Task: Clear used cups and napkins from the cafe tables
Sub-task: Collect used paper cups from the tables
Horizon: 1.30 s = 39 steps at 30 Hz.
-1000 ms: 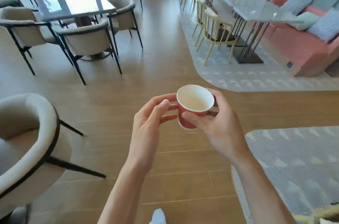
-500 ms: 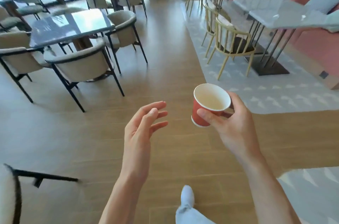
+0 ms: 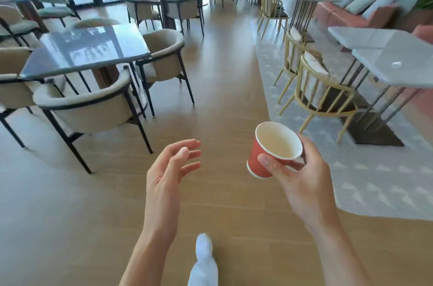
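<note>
Red paper cup (image 3: pixel 264 161) sits tilted in the right hand (image 3: pixel 302 182), fingers wrapped around it; left hand (image 3: pixel 168 173) hangs loosely spread, empty.

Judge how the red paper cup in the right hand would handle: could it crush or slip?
The red paper cup looks thin-walled, so a tight grip would probably dent it. It appears empty, likely very light. The right hand holds it tilted by thumb and fingers, so it could slip.

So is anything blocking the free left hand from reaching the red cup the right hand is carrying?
Nothing visible. The left hand hangs open beside the red cup, with only bare wooden floor showing in the gap. The right hand grips the cup by its far side.
</note>
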Tool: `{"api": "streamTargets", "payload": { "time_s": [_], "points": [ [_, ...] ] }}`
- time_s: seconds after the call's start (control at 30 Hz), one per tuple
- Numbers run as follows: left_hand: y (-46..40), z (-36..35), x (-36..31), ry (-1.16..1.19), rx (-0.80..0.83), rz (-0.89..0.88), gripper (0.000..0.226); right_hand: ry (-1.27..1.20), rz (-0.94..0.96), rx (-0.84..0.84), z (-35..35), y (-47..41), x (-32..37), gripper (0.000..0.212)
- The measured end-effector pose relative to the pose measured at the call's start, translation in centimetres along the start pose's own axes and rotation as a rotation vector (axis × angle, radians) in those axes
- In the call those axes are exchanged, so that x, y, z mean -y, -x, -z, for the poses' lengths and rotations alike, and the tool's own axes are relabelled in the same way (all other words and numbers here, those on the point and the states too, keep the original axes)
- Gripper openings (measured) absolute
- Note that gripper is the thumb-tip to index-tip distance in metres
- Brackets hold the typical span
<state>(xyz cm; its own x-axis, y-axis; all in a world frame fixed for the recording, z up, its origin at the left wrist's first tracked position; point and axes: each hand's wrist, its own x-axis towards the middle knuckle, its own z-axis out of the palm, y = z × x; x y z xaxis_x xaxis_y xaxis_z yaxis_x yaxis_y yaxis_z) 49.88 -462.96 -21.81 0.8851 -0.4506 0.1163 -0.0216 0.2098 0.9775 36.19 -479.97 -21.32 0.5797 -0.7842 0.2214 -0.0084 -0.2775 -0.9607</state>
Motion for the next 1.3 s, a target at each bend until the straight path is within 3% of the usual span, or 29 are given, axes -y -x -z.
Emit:
{"api": "streamTargets", "payload": {
  "time_s": [0.2,0.33,0.6,0.9,1.07,1.3],
  "points": [
    [-17.3,-6.8,5.7,0.042,0.049,0.03,0.029,0.047,-0.027,-0.042,-2.4,-16.4,-6.0,0.056],
    [-30.5,-11.6,5.9,0.069,0.088,0.007,0.031,0.081,0.011,-0.07,-3.8,-29.5,-6.3,0.068],
    [-48.6,-19.0,6.5,0.048,0.145,-0.025,0.031,0.031,0.01,-0.097,-6.2,-49.3,-8.4,0.057],
    [-71.5,-27.2,13.9,-0.008,0.008,0.013,0.034,0.002,-0.012,-0.022,-9.2,-75.1,-17.7,0.063],
    [-85.5,-33.9,14.2,0.052,-0.029,-0.036,0.029,0.004,0.013,0.044,-9.7,-91.4,-18.7,0.073],
    [-101.7,-39.2,17.4,0.074,-0.066,-0.018,0.029,-0.014,0.004,0.139,-13.5,-108.9,-21.6,0.066]
  ]
}}
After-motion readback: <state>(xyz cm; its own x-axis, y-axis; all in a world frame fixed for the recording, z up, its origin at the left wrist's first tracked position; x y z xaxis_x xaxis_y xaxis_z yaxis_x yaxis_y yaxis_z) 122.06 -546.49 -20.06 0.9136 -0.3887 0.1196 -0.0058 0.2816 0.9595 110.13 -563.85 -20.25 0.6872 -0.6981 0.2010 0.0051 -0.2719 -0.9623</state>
